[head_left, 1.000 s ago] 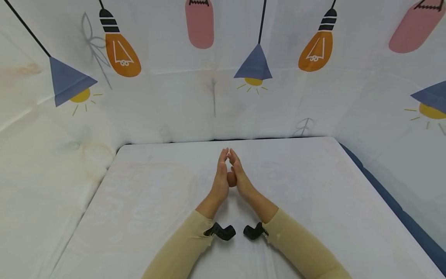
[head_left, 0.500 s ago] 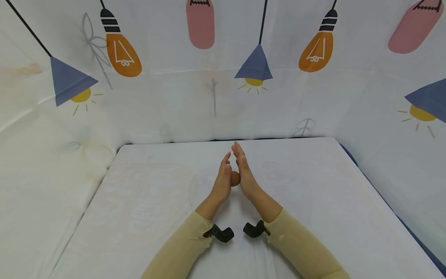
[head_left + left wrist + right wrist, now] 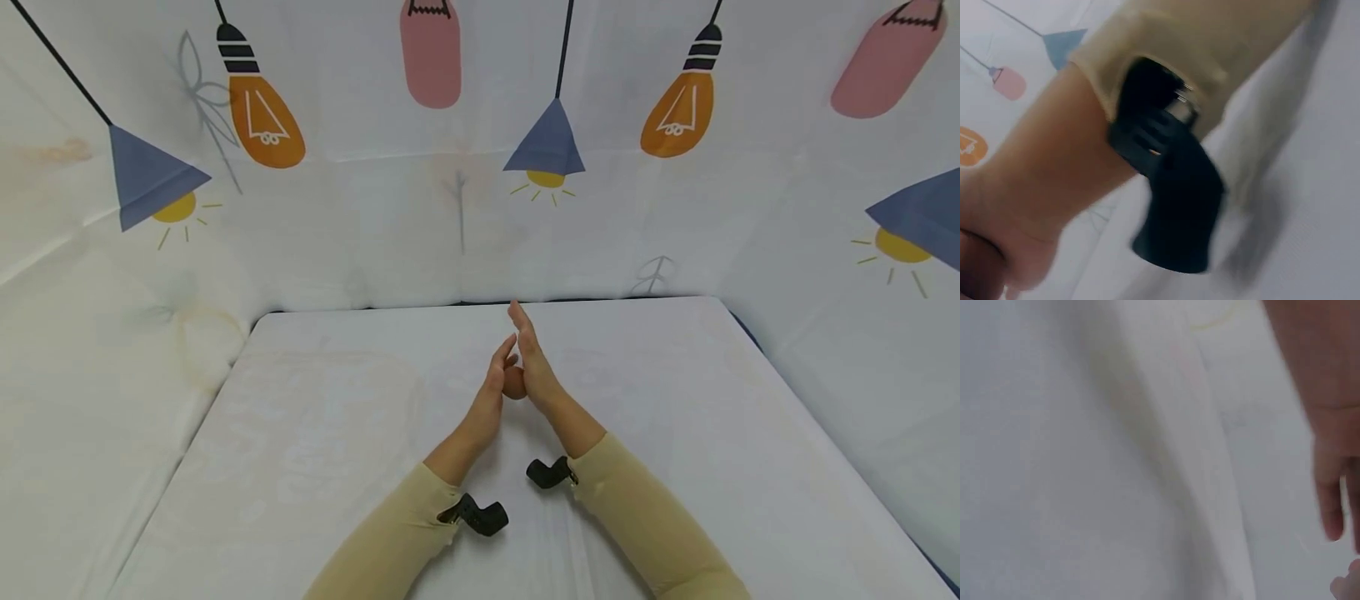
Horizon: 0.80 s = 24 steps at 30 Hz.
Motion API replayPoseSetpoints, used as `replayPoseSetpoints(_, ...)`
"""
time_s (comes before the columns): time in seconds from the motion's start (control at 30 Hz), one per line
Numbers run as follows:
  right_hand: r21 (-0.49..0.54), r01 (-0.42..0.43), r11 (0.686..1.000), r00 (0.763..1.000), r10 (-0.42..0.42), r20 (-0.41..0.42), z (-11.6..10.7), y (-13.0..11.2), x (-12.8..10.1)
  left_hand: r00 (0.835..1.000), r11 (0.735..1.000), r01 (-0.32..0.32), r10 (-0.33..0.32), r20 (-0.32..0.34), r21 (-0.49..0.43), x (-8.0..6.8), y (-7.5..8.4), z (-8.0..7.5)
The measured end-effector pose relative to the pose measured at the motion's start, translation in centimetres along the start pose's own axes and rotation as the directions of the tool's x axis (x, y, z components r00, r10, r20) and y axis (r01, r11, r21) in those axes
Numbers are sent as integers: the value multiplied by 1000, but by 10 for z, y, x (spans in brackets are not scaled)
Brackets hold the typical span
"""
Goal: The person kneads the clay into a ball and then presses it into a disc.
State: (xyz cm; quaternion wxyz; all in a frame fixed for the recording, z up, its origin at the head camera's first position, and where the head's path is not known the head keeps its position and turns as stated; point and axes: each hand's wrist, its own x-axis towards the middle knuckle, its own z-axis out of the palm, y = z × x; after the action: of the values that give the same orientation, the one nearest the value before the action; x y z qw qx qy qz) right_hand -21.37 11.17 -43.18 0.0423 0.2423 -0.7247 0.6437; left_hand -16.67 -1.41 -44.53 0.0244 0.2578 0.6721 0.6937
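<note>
A small reddish-brown ball [image 3: 514, 383] is sandwiched between my two palms, above the white tabletop in the head view. My left hand [image 3: 491, 396] lies against the ball's left side, with its fingers stretched upward and forward. Against the other side presses my right hand [image 3: 537, 371], its fingers extended and reaching farther forward than the left ones. The palm surfaces touching the ball are hidden. At the lower left of the left wrist view, a brown rounded shape [image 3: 979, 269] sits by the heel of a hand. A blurred hand [image 3: 1338, 462] runs down the right edge of the right wrist view.
The white-covered table [image 3: 337, 433] spreads around both arms. Behind it hangs a white cloth [image 3: 360, 208] printed with lamps and bulbs. Each sleeve cuff bears a black mount, one on the left [image 3: 483, 517] and one on the right [image 3: 547, 472].
The ball has shifted slightly right between the palms. My right hand has slid forward and my left hand back relative to each other, so their fingertips no longer line up.
</note>
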Motion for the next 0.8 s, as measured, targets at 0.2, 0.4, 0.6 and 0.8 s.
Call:
replayPoseSetpoints(0.2, 10, -12, 1000, 999, 11, 40, 9, 5, -9, 994, 994, -95, 92, -66, -48, 2, 10, -2)
replayPoseSetpoints(0.4, -29, 68, 997, 997, -66, 49, 17, -2, -16, 985, 998, 9, 3, -175, 70, 2, 9, -4)
replayPoseSetpoints(0.6, -82, 138, 987, 990, -136, 29, 18, -12, -19, 976, 991, 102, -84, -200, 81, 0, 1, -4)
replayPoseSetpoints(0.8, -88, 116, 989, 993, -117, -12, 12, -18, -14, 987, 994, 107, -102, -128, 33, -4, 0, 1)
